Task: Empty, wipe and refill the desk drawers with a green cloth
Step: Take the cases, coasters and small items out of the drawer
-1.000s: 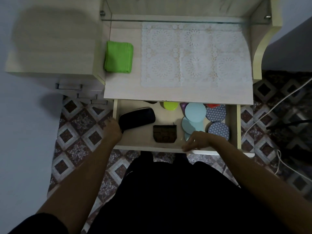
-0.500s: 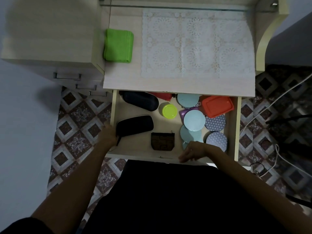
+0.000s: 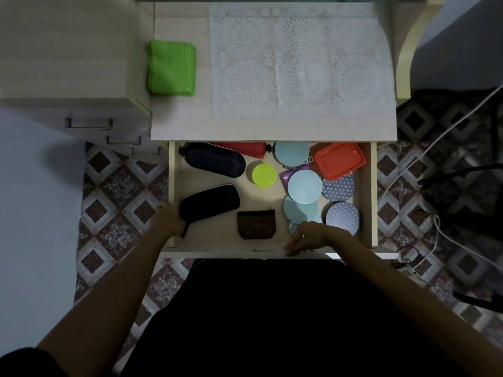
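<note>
Head view: green cloth (image 3: 172, 68) is lying folded on the desktop, well beyond both hands, long axis running away from them. Left hand (image 3: 168, 219) is gripping the drawer's (image 3: 371, 194) left wall; right hand (image 3: 304, 237) is resting its relaxed fingers on the front edge.

Dim room, patterned tile floor (image 3: 114, 191), seemingly pale walls.

Desk top (image 3: 179, 118): green cloth (image 3: 172, 68), lace mat (image 3: 299, 61).

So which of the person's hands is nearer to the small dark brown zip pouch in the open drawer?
The right hand, but only narrowly. It rests on the drawer's front edge, just right of the small dark brown zip pouch. The left hand is at the drawer's left wall, beside a black case.
</note>
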